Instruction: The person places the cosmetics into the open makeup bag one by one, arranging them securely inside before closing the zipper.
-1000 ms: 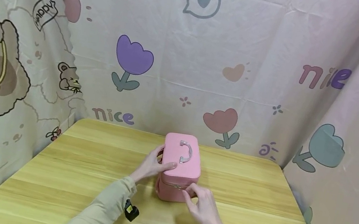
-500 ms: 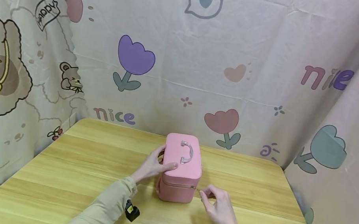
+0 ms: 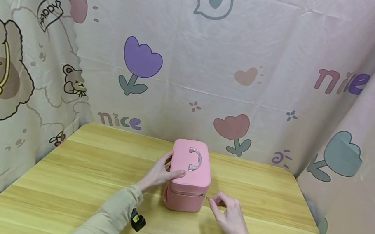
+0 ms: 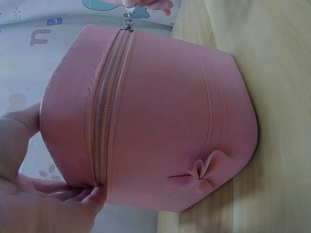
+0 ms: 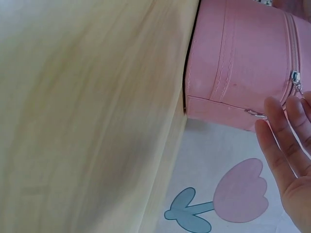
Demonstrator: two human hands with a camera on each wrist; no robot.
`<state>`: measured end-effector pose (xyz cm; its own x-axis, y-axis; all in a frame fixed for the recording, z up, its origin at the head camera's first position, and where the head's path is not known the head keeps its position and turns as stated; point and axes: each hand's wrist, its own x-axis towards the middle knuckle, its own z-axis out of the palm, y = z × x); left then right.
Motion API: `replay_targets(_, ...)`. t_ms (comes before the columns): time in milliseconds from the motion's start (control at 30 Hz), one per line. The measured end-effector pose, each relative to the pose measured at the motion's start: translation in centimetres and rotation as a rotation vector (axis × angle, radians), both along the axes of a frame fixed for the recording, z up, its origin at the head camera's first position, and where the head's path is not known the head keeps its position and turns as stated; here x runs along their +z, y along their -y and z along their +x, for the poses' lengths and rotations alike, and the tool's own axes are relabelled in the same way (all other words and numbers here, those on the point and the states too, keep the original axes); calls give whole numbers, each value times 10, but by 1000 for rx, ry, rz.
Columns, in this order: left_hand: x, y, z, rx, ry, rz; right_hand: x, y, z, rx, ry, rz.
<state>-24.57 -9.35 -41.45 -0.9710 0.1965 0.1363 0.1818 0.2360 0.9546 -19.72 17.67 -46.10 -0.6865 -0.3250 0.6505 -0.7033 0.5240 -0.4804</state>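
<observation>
A pink zip-up case (image 3: 183, 203) with a clear curved handle (image 3: 197, 160) on its lid stands upright on the table. My left hand (image 3: 156, 175) holds its left side, thumb laid on top of the lid and fingers down along the side. At the front right corner, my right hand (image 3: 228, 214) pinches the zipper pull (image 3: 206, 197) and draws it out sideways. In the right wrist view the zipper slider (image 5: 295, 76) sits close to that corner. The left wrist view shows the zipper (image 4: 103, 116) with its teeth meshed, and a pink bow (image 4: 199, 177) lower down.
The wooden table (image 3: 110, 149) extends around the case on all sides. Behind it and at both sides hangs a patterned cloth (image 3: 199, 52). A small metal ring (image 5: 256, 114) is fixed to the case's side in the right wrist view.
My right hand has moved right, taking the zipper pull along the front of the case to its right corner, then stayed nearly still. The left hand keeps its hold on the case.
</observation>
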Motion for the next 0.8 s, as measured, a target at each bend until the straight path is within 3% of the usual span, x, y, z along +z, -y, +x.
replay_targets(167,1,5,-2,-37,53,6,0,1,1,72,69,-2)
replay_targets(267,2,8,-3,-32,71,-55,-1,3,2,103,83,3)
replay_targets(433,3,11,-3,-28,69,-149,-3,6,3,83,65,-2)
replay_targets(667,3,10,0,-2,74,-116,-3,9,4,97,67,-42)
replay_targets(800,3,7,2,19,58,-51,-3,14,5,91,-15,-25)
